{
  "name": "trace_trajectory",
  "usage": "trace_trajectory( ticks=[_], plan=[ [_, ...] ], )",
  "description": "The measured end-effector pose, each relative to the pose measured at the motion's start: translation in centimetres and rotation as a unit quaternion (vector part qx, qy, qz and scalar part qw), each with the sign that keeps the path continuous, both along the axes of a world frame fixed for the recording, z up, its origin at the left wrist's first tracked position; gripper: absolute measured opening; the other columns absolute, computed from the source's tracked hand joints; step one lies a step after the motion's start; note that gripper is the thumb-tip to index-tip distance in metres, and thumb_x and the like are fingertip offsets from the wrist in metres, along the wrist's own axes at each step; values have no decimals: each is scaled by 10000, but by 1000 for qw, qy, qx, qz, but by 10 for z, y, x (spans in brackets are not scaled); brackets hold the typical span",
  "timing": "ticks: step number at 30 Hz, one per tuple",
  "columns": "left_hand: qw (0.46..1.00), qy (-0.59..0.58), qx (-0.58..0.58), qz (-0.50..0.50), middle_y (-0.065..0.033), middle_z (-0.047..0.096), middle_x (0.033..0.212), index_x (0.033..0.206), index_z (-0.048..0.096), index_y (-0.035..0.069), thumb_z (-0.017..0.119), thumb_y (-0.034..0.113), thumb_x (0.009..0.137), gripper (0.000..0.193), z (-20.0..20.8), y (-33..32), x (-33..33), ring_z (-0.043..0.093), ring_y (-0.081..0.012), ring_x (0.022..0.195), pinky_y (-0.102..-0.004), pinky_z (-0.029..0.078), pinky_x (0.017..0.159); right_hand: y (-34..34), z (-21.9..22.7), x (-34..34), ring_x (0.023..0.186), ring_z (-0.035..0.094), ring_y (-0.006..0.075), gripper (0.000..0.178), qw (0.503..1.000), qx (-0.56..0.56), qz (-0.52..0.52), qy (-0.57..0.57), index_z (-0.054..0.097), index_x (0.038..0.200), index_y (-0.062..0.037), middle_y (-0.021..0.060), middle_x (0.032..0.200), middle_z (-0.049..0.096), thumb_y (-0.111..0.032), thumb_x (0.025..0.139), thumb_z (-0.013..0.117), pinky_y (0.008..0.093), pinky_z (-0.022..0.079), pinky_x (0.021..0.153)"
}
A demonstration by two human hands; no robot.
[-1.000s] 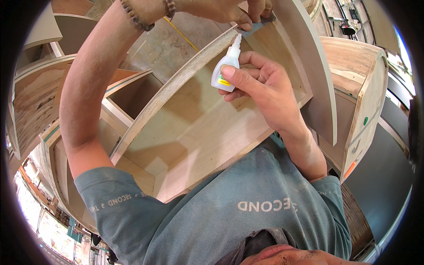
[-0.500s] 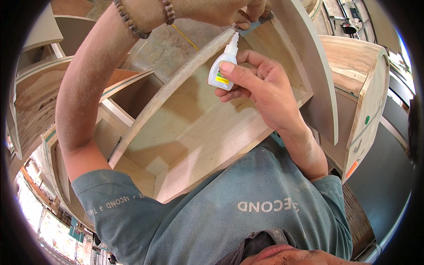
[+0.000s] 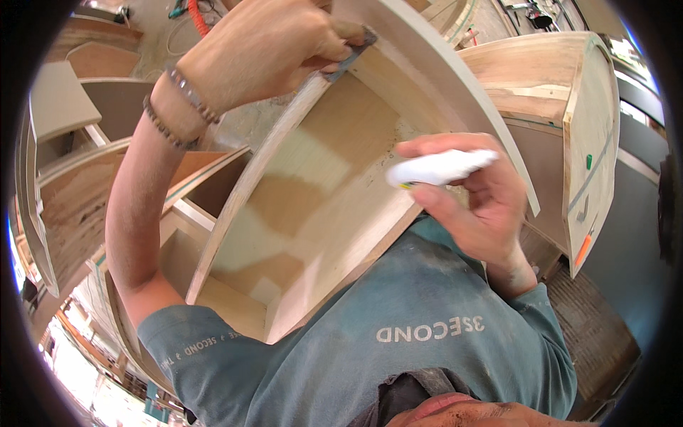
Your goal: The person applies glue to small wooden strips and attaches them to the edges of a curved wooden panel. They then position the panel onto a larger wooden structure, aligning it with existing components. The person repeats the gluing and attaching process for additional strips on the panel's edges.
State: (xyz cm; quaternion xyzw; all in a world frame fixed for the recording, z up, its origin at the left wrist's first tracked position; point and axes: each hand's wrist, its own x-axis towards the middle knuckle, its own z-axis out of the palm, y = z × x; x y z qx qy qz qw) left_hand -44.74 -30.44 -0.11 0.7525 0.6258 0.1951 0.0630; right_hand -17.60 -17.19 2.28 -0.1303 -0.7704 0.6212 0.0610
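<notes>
Holding smooth plastic bottle [image 3: 430, 169]: right fingers [image 3: 441, 144]; left fingers [image 3: 339, 48] touching grey strip [image 3: 358, 53].

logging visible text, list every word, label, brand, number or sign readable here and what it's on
Wording described, not copied.
Large pale lettering across the chest of the teal shirt: readable, upside down in this view.
Smaller pale print on the left sleeve: partly readable.
Right sleeve: print too small to read.
Label on the white bottle in the right hand: blurred, mostly out of sight, unreadable.
</notes>
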Motion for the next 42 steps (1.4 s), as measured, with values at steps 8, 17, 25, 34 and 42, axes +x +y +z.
trace_trajectory(
  ticks=[8,17,25,34,42],
  plan=[
    [992,109,-57,35,-73,734,1205,1138,756,37,736,51,763,376,10,11,25,597,-284,918,-410,524,884,84,47,79,1038,713,258,379,917,148,-287,233,611,1240,45,231,1140,717,-19,900,767,361,582,925],
    [983,102,-95,116,-181,707,1256,1056,725,-99,619,44,671,424,18,27,60,582,-358,941,-436,503,909,253,63,235,930,690,115,302,742,399,-534,71,713,1150,5,76,1082,750,-175,925,803,265,550,723],
    [960,181,-114,182,-137,681,1348,1199,703,-81,575,26,740,488,14,20,92,576,-376,1060,-462,476,1013,323,23,342,928,761,229,390,736,393,-533,-143,733,1147,-43,112,1020,790,-347,907,781,357,574,835],
    [917,263,-72,290,-73,688,1360,1248,719,5,621,-6,850,409,3,12,121,597,-324,1167,-436,471,1034,327,13,375,878,763,238,377,783,364,-497,-90,712,1190,-24,127,1034,782,-284,921,763,367,593,827],
    [935,194,77,288,-137,739,1150,1213,730,-15,623,-90,875,362,66,76,265,651,-318,1049,-421,504,951,300,7,376,1242,614,319,386,835,516,-189,-1,736,1187,-46,112,1298,682,-233,856,805,418,527,990]
  ],
)
